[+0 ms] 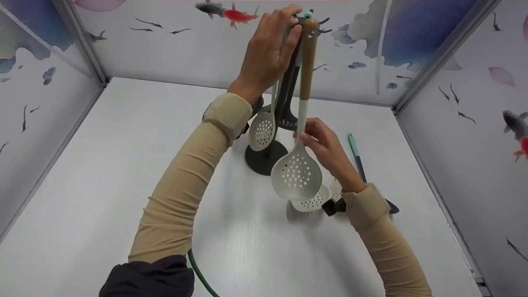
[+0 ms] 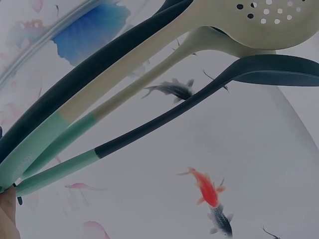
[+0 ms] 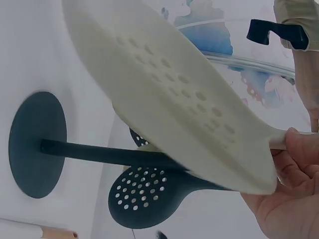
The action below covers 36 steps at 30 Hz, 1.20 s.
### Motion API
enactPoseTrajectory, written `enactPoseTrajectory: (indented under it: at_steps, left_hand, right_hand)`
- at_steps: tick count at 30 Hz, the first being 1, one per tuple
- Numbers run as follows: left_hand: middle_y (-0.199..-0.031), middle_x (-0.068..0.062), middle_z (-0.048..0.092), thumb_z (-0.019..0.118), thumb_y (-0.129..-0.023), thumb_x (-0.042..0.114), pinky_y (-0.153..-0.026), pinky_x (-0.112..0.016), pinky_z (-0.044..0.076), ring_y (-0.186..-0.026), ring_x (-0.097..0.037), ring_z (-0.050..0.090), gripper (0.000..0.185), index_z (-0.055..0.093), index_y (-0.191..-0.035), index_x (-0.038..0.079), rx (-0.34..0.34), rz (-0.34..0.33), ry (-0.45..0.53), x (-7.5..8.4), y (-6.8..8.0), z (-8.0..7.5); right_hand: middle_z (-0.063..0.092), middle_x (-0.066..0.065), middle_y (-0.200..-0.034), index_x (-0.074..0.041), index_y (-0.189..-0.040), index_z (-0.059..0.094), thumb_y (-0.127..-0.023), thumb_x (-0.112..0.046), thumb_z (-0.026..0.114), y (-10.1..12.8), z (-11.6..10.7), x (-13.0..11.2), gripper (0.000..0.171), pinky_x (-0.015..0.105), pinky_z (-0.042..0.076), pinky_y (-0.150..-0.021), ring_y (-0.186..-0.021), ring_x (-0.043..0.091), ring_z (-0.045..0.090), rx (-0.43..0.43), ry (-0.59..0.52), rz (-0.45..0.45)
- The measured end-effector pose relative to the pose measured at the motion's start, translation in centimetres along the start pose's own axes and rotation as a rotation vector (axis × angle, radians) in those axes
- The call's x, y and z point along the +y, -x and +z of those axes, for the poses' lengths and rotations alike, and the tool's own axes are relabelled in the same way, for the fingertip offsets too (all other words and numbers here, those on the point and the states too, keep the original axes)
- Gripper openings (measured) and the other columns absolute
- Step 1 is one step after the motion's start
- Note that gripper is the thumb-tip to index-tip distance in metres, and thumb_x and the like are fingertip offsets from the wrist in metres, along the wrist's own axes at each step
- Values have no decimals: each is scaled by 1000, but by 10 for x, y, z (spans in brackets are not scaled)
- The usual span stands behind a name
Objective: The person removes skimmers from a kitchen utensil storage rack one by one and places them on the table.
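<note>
In the head view my left hand (image 1: 272, 47) is at the top of a black utensil stand (image 1: 266, 159), its thumb and fingers gripping the hook part. A white skimmer (image 1: 296, 175) with a wooden handle hangs upright, its handle end at the hooks. My right hand (image 1: 326, 148) pinches the skimmer's neck just above the perforated bowl. Behind it hang a beige slotted spoon (image 1: 262, 131) and a dark slotted utensil (image 1: 288, 122). A dark spoon (image 2: 274, 69) with a mint handle shows in the left wrist view. Whether the handle's hole is on a hook is unclear.
On the white table (image 1: 144, 198), right of the stand, lie a white slotted utensil (image 1: 312, 201) and a mint-handled dark utensil (image 1: 359, 163), partly covered by my right arm. A green cord (image 1: 200, 274) runs near the front edge. Printed panels enclose the table's back and sides.
</note>
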<state>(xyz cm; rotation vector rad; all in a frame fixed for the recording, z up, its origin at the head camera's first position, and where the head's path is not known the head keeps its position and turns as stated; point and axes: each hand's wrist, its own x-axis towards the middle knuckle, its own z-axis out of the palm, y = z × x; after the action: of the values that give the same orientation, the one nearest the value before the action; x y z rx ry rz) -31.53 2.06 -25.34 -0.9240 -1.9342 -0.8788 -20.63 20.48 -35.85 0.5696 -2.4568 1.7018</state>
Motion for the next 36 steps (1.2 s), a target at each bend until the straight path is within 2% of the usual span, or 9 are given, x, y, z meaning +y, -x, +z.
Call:
enactPoseTrajectory:
  at_steps: [6,12,18,24,27,31,34,36]
  left_hand:
    - [-110,-11,58,39,-99,30,-101,-13,32,-110,-18,48,37,58,-115,4,-8,-28,-55,3,-1,2]
    - [-107,-11,58,39,-99,31,-101,-13,32,-108,-19,48,36,61,-111,4,-3,-36,-58,2,-1,4]
    - [-107,-11,59,41,-99,30,-100,-13,34,-109,-18,49,35,62,-111,5,4,-47,-43,2,-2,4]
    - [-102,-10,59,44,-98,32,-95,-13,38,-104,-17,49,34,63,-104,5,21,-85,-21,4,-5,2]
    - [-99,-11,59,45,-98,33,-93,-12,38,-103,-18,49,34,64,-101,4,30,-99,-20,5,-7,2]
    - [-99,-11,59,46,-97,33,-93,-11,37,-103,-17,49,34,64,-99,4,35,-115,-25,6,-8,3]
    - [-100,-11,59,45,-97,33,-93,-11,38,-103,-17,49,34,64,-99,4,31,-122,-26,7,-9,5]
    - [-100,-11,59,45,-97,33,-94,-11,38,-104,-17,49,35,64,-98,4,27,-121,-28,7,-9,6]
  right_hand:
    - [60,12,-101,6,-122,50,-94,-4,49,12,-34,12,29,26,48,-85,-97,25,57,109,-57,12]
    - [60,3,-98,2,-126,51,-96,-10,47,23,-71,32,32,30,40,-90,-99,21,55,208,-45,73]
    - [57,0,-100,-9,-127,51,-98,-19,45,34,-106,54,32,33,36,-92,-103,18,52,285,0,191]
    - [55,-4,-100,-10,-134,46,-100,-12,37,42,-136,76,35,37,33,-96,-98,9,51,389,32,326]
    - [54,-6,-100,-10,-138,42,-100,-13,34,47,-150,86,39,39,33,-98,-96,6,49,427,82,401]
    - [52,-10,-97,-5,-142,31,-100,-15,30,54,-167,99,43,28,37,-88,-90,3,47,476,220,472]
    - [50,-10,-94,-7,-132,29,-99,-15,29,62,-175,112,35,21,37,-79,-85,3,47,545,299,492]
    - [51,-7,-91,-11,-119,33,-99,-15,29,67,-180,120,21,20,37,-74,-81,4,47,588,345,510]
